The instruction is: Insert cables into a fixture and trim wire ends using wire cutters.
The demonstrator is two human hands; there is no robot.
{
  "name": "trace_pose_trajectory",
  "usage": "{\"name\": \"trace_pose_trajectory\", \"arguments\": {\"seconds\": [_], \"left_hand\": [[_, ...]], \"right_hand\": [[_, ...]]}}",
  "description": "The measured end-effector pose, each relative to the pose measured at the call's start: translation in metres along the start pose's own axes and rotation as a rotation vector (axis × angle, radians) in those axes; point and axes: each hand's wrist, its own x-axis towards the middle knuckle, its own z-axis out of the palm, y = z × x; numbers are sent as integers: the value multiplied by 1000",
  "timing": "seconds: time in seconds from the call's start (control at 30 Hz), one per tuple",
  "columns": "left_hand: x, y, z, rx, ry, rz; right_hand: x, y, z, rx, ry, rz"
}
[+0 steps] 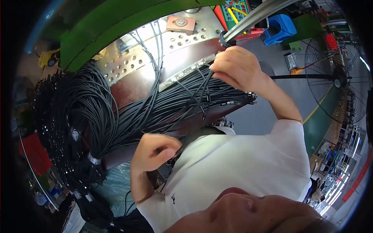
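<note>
My right hand [239, 68] is closed, thumb and fingertips pinched on black cables [203, 86] that slant down toward my body. Near my chest on the left, my left hand [153, 152] has its fingers curled together. Dark, motion-blurred strands pass by its fingertips, and what it grips cannot be made out. Between and beyond my hands lies a thick bundle of black cables [134, 112], with small connectors [231, 103] at the right end. A few thin cables [158, 46] rise from the bundle onto the metal machine bed [186, 48], which is drilled with holes.
A green machine frame [116, 33] arches over the far left. A copper-coloured block with a bolt [181, 23] sits on the bed. A metal bar [258, 19] stands beyond my right hand. Further right are a blue stool [280, 29] and a large fan [339, 79]. More cables hang at left.
</note>
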Motion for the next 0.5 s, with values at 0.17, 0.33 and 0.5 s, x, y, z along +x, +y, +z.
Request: {"name": "trace_pose_trajectory", "arguments": {"seconds": [0.17,0.33,0.5], "left_hand": [[61,28,27,-570,124,-267],[70,25,42,-1,383,-200],[73,21,46,461,552,128]], "right_hand": [[12,-27,14,223,19,-70],[13,-33,0,324,-36,154],[6,-40,3,506,-91,349]]}}
